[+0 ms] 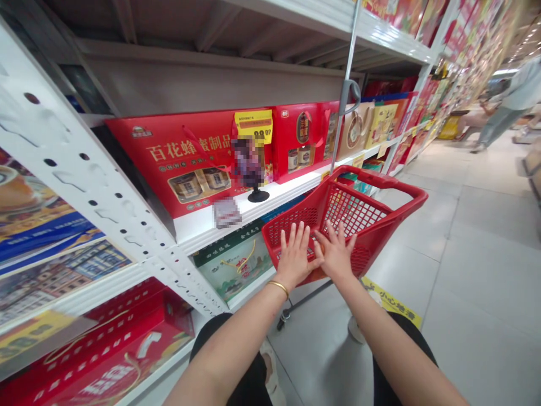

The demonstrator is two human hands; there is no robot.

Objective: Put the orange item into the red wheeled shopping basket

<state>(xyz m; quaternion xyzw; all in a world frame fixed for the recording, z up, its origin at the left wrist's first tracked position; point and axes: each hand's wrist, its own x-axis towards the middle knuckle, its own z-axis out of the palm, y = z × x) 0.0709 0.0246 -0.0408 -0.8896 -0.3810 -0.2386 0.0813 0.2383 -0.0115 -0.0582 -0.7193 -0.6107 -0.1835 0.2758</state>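
My left hand [295,254], with a gold bangle at the wrist, is stretched out with its fingers spread. Beside it my right hand [337,252] is spread as well, and the two thumbs meet or overlap. Neither hand holds anything. Both are in front of a red plastic shopping basket cart [389,217] with mesh sides; whether they touch it I cannot tell. On the white shelf [198,234] behind stand a red honey gift box [169,152], a pixelated item on a black round stand [258,196] and a small pixelated packet [227,212].
More gift boxes [300,141] line the shelf, with a yellow price tag [253,127]. A metal pole with a grey hook [350,93] rises behind the cart. A yellow floor sign [393,304] lies on the tiles [477,254]. Another person [507,107] is far right.
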